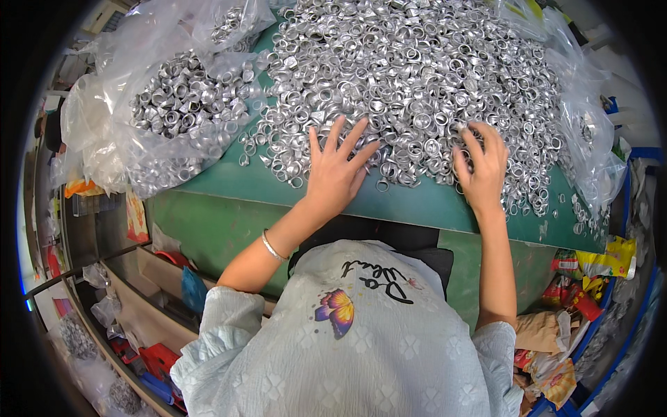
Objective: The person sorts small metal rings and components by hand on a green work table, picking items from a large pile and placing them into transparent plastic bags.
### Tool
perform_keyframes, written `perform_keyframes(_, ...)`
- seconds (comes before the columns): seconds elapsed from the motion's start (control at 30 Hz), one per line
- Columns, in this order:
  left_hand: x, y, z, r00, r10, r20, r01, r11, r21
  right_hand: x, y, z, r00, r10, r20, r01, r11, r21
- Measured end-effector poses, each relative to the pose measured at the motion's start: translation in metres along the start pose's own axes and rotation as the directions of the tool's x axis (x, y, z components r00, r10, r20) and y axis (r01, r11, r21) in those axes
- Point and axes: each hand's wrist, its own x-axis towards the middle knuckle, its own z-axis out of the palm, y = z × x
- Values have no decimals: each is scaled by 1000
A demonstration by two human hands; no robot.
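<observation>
A wide heap of silver-coloured metal rings (417,76) covers much of a green table top (431,203). My left hand (335,170) lies on the near edge of the heap, fingers spread, touching rings and holding none that I can see. Farther right, my right hand (484,163) reaches into the same heap with curved fingers. Its thumb and forefinger are apart, with rings visible between them. Whether a fingertip touches a single ring is too small to tell.
At the left, a clear plastic bag (104,132) holds more rings (184,97). Another clear plastic sheet (590,139) borders the heap's right side. Drawers and shelves (149,306) stand below left. Coloured packets (608,258) and a brown paper bag (542,330) lie below right.
</observation>
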Motion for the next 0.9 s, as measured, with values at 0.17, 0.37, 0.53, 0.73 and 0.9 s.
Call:
perform_keyframes(0.17, 1, 7, -10, 999, -37, 34, 41, 992, -117, 3, 20, -3, 996, 21, -83, -23, 999, -33)
perform_keyframes(0.37, 0, 26, -11, 982, -59, -181, -10, 933, -360, -4, 19, -16, 990, 82, -113, -91, 993, -74)
perform_keyframes(0.53, 11, 72, 4, 987, 154, -33, -157, 940, -302, -25, 0, -32, 970, 191, -148, -186, 981, 47)
perform_keyframes(0.73, 16, 61, 18, 999, 46, -18, -49, 973, -226, -55, -28, -44, 978, 205, 36, -206, 978, 45)
perform_keyframes(0.9, 14, 66, 16, 1000, 10, 5, -8, 968, -252, -56, -48, -9, 975, 203, 86, -202, 979, -22)
